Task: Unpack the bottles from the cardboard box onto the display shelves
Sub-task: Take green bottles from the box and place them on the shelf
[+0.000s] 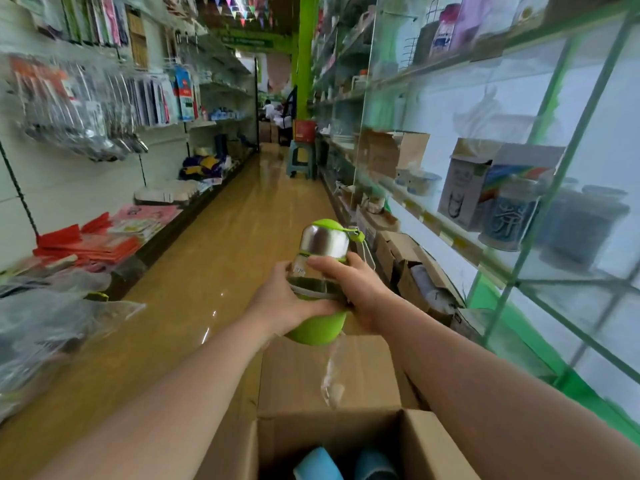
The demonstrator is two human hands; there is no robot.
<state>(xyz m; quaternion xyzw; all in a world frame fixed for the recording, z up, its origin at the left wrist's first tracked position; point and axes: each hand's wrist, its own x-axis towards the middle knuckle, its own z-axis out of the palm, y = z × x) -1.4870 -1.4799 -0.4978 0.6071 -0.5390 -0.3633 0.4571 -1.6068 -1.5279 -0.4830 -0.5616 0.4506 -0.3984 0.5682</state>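
A green bottle point(320, 251) with a steel band, a clear body and a green base is held above the open cardboard box point(329, 379). My left hand point(284, 301) grips its lower body from the left. My right hand point(349, 282) grips its middle from the right, thumb across the front. A clear plastic wrapper point(332, 375) dangles below the bottle. Inside the box, two blue bottle tops point(317, 464) show at the bottom edge. The glass display shelves point(485, 251) run along the right.
Boxed cups and dark jars point(512, 216) stand on the glass shelf. Open cartons point(415, 268) sit on the floor by the shelves. A plastic stool point(302, 159) with a red box stands down the aisle. Goods line the left shelves point(90, 244).
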